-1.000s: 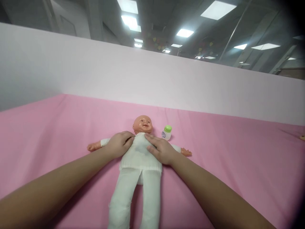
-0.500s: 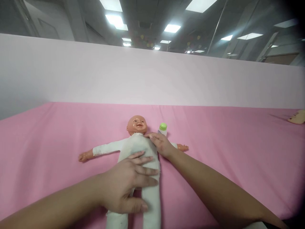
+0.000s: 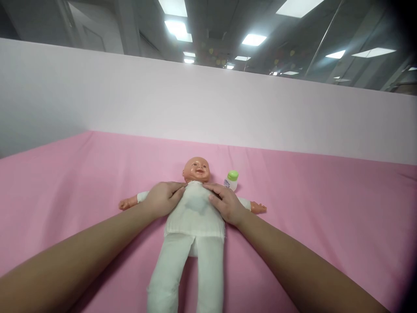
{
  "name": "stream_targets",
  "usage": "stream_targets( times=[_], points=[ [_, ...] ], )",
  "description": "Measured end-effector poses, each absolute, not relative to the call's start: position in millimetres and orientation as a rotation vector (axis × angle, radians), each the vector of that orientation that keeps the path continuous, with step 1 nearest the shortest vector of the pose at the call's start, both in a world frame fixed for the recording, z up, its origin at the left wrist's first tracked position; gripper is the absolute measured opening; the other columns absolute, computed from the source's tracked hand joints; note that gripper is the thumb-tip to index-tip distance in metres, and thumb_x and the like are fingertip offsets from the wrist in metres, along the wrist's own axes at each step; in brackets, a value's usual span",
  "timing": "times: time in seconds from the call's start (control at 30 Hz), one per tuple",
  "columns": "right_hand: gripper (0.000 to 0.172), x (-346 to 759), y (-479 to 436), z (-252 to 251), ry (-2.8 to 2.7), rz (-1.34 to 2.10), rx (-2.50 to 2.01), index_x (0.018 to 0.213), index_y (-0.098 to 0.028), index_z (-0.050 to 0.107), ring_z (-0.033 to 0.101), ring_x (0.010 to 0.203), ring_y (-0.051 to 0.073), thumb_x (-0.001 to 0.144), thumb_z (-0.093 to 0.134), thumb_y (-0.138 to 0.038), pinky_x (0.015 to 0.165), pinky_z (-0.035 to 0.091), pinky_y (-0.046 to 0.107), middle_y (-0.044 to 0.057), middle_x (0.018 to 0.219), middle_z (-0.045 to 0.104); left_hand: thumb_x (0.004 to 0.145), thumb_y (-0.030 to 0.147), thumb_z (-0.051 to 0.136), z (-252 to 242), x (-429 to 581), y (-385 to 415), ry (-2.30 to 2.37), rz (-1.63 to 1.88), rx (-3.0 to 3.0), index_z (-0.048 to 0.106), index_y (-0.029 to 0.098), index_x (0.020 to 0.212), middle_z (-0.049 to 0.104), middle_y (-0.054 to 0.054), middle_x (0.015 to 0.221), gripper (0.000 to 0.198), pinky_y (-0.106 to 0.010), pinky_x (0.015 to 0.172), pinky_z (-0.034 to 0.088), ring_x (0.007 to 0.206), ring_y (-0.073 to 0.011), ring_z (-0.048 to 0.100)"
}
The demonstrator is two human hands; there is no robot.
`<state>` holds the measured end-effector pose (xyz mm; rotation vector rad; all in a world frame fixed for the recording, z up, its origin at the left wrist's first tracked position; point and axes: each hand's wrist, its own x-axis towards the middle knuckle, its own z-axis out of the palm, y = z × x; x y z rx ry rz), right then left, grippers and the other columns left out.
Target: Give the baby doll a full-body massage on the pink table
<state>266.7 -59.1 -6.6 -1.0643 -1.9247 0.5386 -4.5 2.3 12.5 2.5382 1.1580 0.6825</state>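
Pink cloth (image 3: 325, 208): doll (image 3: 195, 221) lies lengthwise, head (image 3: 196, 169) away, perhaps slightly askew.

Green-capped bottle (image 3: 231, 180) on pink cloth (image 3: 325, 208), white wall (image 3: 208, 104), ceiling lights (image 3: 254, 40).

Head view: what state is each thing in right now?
Doll: on its back, arms spread
Left hand: open, at doll's shoulder
Right hand: open, at other shoulder
Bottle: green cap on
Pink sheet: spread, slightly creased
Ceiling lights: lit
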Motion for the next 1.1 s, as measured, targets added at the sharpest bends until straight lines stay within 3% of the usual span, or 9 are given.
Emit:
stream_targets(
  times=[0.13, 0.3, 0.5, 0.6, 0.83, 1.0, 1.1],
  points=[
    [0.049, 245, -86, 2, -2.133, 0.152, -0.797, 0.141, -0.019, 0.063, 0.051, 0.145, 0.026, 0.099, 0.058, -0.043, 0.126, 0.037, 0.049, 0.011, 0.15, 0.059, 0.105, 0.046, 0.038, 17, -2, 2, 1.232, 0.638, 2.511, 0.078, 0.03, 0.112, 0.08, 0.0, 0.115, 0.044, -0.035, 0.087, 0.053, 0.102, -0.0245, 0.073],
    [0.059, 208, -136, 16, -2.524, 0.127, -0.386, 0.141, -0.014, 0.061, 0.052, 0.144, 0.019, 0.101, 0.051, -0.056, 0.129, 0.031, 0.034, 0.008, 0.149, 0.06, 0.104, 0.046, 0.037, 18, 0, 0, 1.259, 0.629, 2.491, 0.077, 0.029, 0.109, 0.08, -0.002, 0.111, 0.044, -0.034, 0.085, 0.052, 0.099, -0.0245, 0.073],
    [0.088, 202, -155, 26, -2.757, 0.107, -0.549, 0.161, -0.016, 0.037, 0.031, 0.157, 0.029, 0.094, 0.059, -0.069, 0.135, 0.005, 0.051, 0.01, 0.165, 0.04, 0.104, 0.047, 0.035, 17, 2, 0, 1.279, 0.639, 2.515, 0.076, 0.027, 0.109, 0.08, -0.003, 0.103, 0.046, -0.035, 0.08, 0.051, 0.093, -0.0246, 0.072],
    [0.087, 209, -142, 24, -2.737, 0.17, -0.683, 0.163, -0.018, 0.035, 0.025, 0.16, 0.028, 0.096, 0.057, -0.069, 0.134, 0.0, 0.05, 0.01, 0.168, 0.035, 0.104, 0.047, 0.036, 17, 2, 1, 1.287, 0.619, 2.512, 0.076, 0.026, 0.105, 0.079, -0.003, 0.1, 0.045, -0.034, 0.077, 0.05, 0.089, -0.0238, 0.071],
    [0.083, 236, -84, 8, -2.479, 0.243, -1.175, 0.166, -0.018, 0.029, 0.015, 0.163, 0.029, 0.102, 0.042, -0.069, 0.135, 0.011, 0.051, 0.008, 0.173, 0.017, 0.104, 0.047, 0.036, 13, 1, 6, 1.265, 0.596, 2.524, 0.073, 0.027, 0.112, 0.078, -0.004, 0.11, 0.043, -0.036, 0.084, 0.05, 0.098, -0.0249, 0.07],
    [0.081, 243, -76, 0, -2.344, 0.221, -1.282, 0.166, -0.015, 0.027, 0.024, 0.161, 0.029, 0.104, 0.038, -0.066, 0.133, 0.022, 0.051, 0.011, 0.172, 0.024, 0.106, 0.044, 0.031, 6, -3, 10, 1.247, 0.557, 2.639, 0.07, 0.024, 0.122, 0.076, -0.009, 0.113, 0.046, -0.04, 0.091, 0.05, 0.103, -0.0267, 0.07],
    [0.081, 245, -78, -9, -2.271, 0.2, -1.351, 0.166, -0.013, 0.027, 0.029, 0.159, 0.031, 0.104, 0.038, -0.065, 0.13, 0.027, 0.052, 0.015, 0.17, 0.028, 0.106, 0.041, 0.03, 3, -14, 6, 1.287, 0.473, 2.813, 0.069, 0.02, 0.12, 0.076, -0.014, 0.112, 0.047, -0.047, 0.1, 0.046, 0.105, -0.0307, 0.069]
  ],
)
